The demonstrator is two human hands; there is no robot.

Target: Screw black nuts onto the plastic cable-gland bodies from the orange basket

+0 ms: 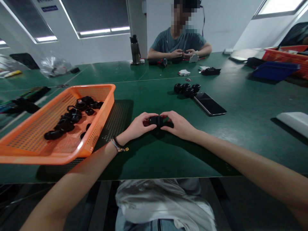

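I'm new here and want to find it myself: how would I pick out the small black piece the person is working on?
Start at the green table and find the orange basket of loose black parts. Just right of it, the left hand and right hand meet fingertip to fingertip. The black part pinched between them is the only one held; others lie in the basket or beside the phone.
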